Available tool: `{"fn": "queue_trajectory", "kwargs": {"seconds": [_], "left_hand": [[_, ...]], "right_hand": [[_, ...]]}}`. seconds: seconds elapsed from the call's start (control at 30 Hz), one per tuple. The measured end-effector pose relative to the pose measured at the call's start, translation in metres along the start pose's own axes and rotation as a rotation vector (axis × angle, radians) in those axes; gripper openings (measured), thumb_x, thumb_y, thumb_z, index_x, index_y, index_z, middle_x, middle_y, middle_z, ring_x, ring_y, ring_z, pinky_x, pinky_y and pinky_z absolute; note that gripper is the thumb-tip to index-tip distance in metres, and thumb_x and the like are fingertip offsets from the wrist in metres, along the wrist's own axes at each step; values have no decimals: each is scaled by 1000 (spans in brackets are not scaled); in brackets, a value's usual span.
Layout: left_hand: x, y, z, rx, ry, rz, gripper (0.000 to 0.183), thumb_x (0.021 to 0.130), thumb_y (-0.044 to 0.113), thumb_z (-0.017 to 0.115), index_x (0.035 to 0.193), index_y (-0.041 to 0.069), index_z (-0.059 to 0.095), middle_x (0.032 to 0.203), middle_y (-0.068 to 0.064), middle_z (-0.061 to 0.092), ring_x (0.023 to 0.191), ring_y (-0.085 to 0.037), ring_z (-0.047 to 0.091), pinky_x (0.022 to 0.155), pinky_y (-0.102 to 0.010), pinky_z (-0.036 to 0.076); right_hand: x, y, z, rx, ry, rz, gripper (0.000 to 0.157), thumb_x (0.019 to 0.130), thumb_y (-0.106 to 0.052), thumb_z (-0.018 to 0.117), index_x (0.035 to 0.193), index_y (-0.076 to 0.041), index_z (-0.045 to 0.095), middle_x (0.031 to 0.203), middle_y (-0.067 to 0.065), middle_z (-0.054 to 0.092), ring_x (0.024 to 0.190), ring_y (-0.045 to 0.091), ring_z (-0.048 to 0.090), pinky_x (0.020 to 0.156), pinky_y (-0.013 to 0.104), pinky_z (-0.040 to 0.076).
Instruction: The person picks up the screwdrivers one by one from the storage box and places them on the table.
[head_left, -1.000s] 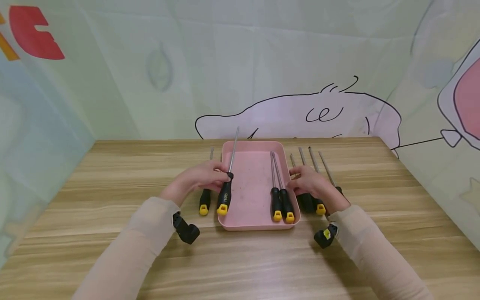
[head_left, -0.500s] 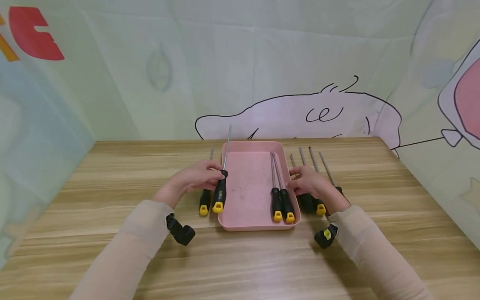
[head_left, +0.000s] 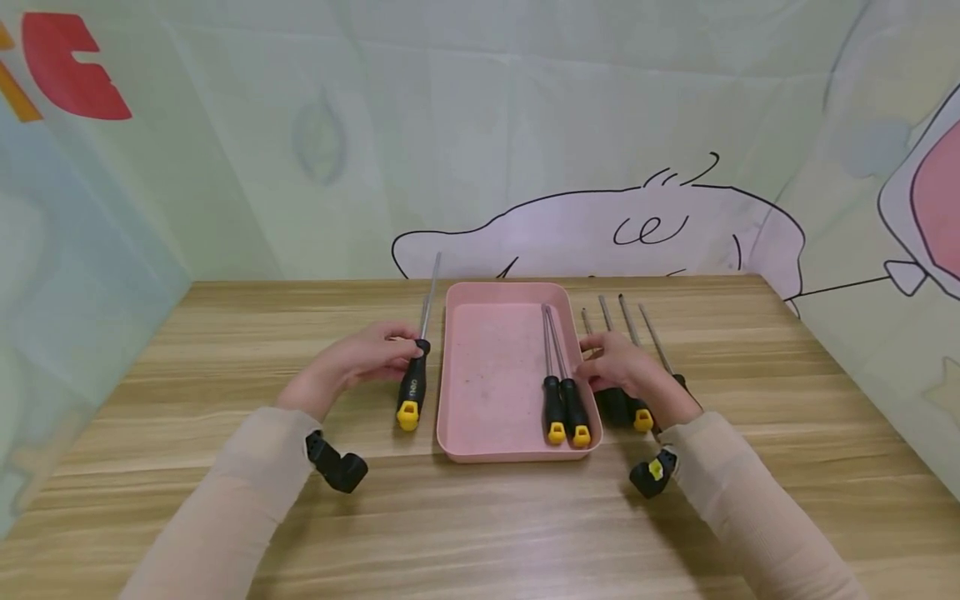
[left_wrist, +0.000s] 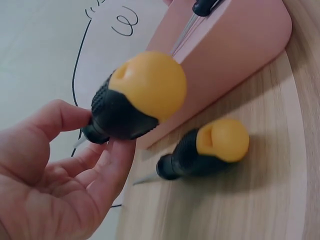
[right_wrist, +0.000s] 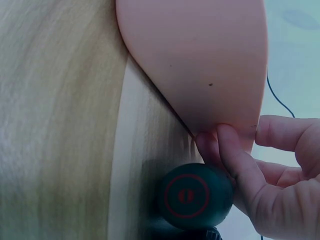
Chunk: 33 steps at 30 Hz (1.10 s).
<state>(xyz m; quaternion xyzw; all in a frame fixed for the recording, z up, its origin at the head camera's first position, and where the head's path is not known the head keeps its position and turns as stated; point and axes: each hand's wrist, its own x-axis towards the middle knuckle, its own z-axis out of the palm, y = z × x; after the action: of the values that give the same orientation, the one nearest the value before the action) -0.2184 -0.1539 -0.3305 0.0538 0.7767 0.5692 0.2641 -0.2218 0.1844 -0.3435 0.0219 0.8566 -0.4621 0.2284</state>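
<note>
My left hand [head_left: 367, 354] pinches a screwdriver [head_left: 412, 387] with a black handle and yellow end, thumb and fingers near the neck of the handle. It is held above the table, left of the pink tray [head_left: 465, 455], its long shaft pointing away. Below it, another yellow-ended screwdriver [left_wrist: 205, 150] lies on the wood, mostly hidden in the head view. My right hand [head_left: 618, 365] grips the tray's right side; in the right wrist view, fingertips [right_wrist: 227, 140] press the outer wall and another finger meets the rim. Two screwdrivers [head_left: 562, 404] lie inside the tray.
Several more screwdrivers [head_left: 637, 412] lie right of the tray, partly under my right hand. One has a dark green round handle end [right_wrist: 195, 196] close to my fingers. The wooden table [head_left: 495, 533] ends at a printed cloth backdrop [head_left: 487, 150].
My left hand has carried the screwdriver leftward, from over the tray's left edge to above the screwdriver lying beside it. My right hand has stayed at the tray.
</note>
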Motion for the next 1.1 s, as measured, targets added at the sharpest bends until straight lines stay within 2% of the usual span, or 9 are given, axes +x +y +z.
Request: {"fn": "queue_trajectory", "kwargs": {"seconds": [0.23,0.47,0.63,0.73,0.97,1.1], "left_hand": [[-5,-8,-7,-14,24,0,43,91,5,47,128,-15,36,120,-27,48,86,-14,59,83,-31,51],[-5,-18,-12,-34,69,-35,45,92,6,47,131,-14,34,116,-22,53,82,-9,59,79,-26,51],[-7,-21,-15,-15,82,-38,46,93,6,46,132,-14,33,121,-25,50,85,-10,58,80,-27,51],[-7,-25,-16,-11,95,-54,46,94,7,45,133,-14,32,125,-27,48,87,-10,58,82,-28,51],[-8,-29,-16,-8,139,-105,50,94,11,47,136,-11,32,122,-21,52,92,-14,58,84,-31,50],[-8,-32,-17,16,161,-143,49,94,11,47,136,-11,33,122,-22,50,94,-17,55,82,-30,50]], "right_hand": [[-1,0,0,1,2,1,52,86,-1,60,134,6,40,118,26,53,87,27,60,81,38,51],[-2,0,0,-3,5,1,53,86,-1,60,134,6,39,119,27,52,88,27,59,82,38,51],[-1,1,-1,-3,-2,-4,52,86,-1,59,134,6,39,119,27,52,88,27,59,82,38,51],[-1,1,-1,-8,-4,-9,50,87,-2,59,133,6,40,119,26,52,89,27,59,82,38,51],[0,2,-1,18,-19,-30,52,87,0,57,134,9,37,120,28,51,86,24,61,79,38,52],[0,3,-1,19,-18,-31,52,87,0,57,134,9,37,119,28,51,86,23,61,79,38,52]]}}
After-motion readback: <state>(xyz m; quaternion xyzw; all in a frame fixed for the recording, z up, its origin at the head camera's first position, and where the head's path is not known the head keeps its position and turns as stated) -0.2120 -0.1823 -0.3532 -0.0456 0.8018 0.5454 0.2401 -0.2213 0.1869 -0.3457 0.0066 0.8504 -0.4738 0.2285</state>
